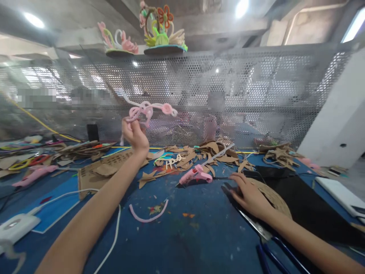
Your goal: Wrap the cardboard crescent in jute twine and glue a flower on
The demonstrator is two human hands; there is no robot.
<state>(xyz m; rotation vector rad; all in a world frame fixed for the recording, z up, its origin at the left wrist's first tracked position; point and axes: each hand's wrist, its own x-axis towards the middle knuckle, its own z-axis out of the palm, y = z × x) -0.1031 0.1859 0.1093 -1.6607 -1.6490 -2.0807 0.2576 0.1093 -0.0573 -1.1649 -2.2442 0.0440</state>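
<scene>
My left hand [137, 135] is raised above the table, its fingers pinched round a pink pipe-cleaner shape [145, 109] made of loops and knots, with loose ends sticking out to both sides. My right hand [249, 192] rests low over the table at the right, fingers stretched out. Beneath and beside it lie a round cardboard piece [278, 198] and a pair of scissors [258, 228] with dark blue handles. Just left of its fingertips is a pink hot glue gun [195, 175] with a clear glue stick in its back. A curved pink pipe cleaner [148, 219] lies on the blue tabletop.
Cardboard scraps [185, 160] are heaped along the back. A second pink glue gun [35, 177] lies left, near a white power strip [17, 228] and its cable. A perforated metal screen [185, 87] stands behind, with pipe-cleaner decorations [162, 40] on top. A black sheet [308, 205] is right.
</scene>
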